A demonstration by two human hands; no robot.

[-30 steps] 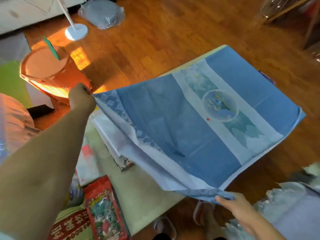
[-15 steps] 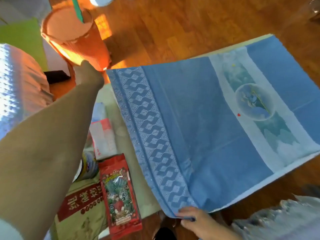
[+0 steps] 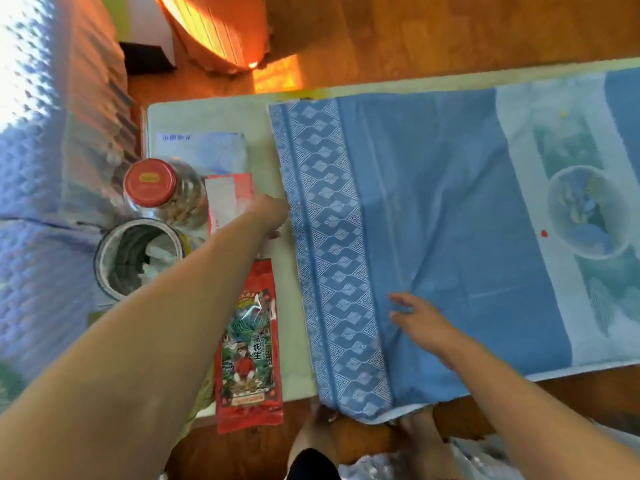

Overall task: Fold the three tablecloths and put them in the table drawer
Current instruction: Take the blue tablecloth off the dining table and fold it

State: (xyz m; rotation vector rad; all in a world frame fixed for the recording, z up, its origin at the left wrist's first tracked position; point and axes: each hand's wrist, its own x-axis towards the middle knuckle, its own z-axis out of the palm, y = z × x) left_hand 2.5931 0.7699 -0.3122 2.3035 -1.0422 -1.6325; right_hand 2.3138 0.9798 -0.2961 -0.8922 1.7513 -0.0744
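Note:
A blue tablecloth [image 3: 433,216] lies spread flat on the pale table [image 3: 207,116]. It has a white geometric border along its left side and a light band with a round picture at the right. Its near edge hangs over the table's front. My right hand [image 3: 420,318] rests flat on the cloth near the front, fingers spread. My left hand [image 3: 272,214] reaches to the cloth's left edge at mid-length. Its fingers are hidden behind the hand, so I cannot tell whether it holds the edge.
Left of the cloth the table holds a red snack bag [image 3: 247,348], a red-lidded glass jar [image 3: 149,183], an open round tin [image 3: 136,254], and flat packets [image 3: 204,147]. An orange wooden tub [image 3: 214,29] stands on the wood floor beyond. A quilted cover [image 3: 41,168] lies at left.
The cloth, held up by two corners before, now lies flat on the table. My right hand let go of its corner and rests on the cloth. My left hand came down to the left edge.

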